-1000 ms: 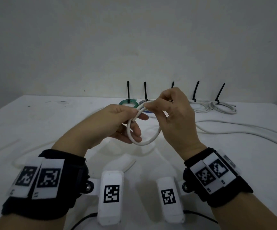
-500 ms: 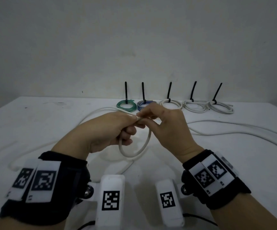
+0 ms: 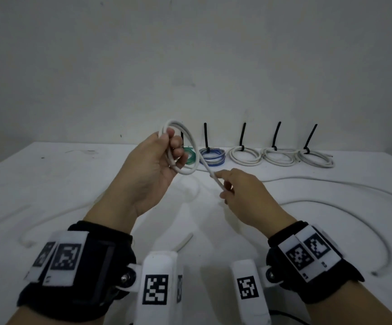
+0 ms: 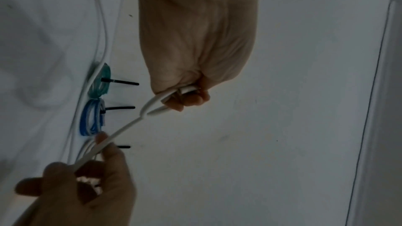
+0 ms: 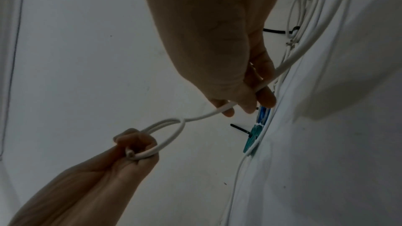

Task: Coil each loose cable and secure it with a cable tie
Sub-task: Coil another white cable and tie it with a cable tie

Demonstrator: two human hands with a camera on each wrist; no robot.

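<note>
While your left hand (image 3: 157,165) grips a small finished loop of the white cable (image 3: 191,146) raised above the tabletop (image 3: 49,184), your right hand (image 3: 244,195) pinches the running length just beside it, likely to feed the next turn. Smooth, round and springy-looking, the cable trails loose across the surface. Five tied coils (image 3: 245,156) line the far edge, black cable ties (image 3: 243,134) standing upright.

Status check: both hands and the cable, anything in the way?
Left hand grips the white cable coil, raised. Right hand pinches the running strand, feeding. No tie on it yet. Five tied coils behind, clear of the work.
</note>
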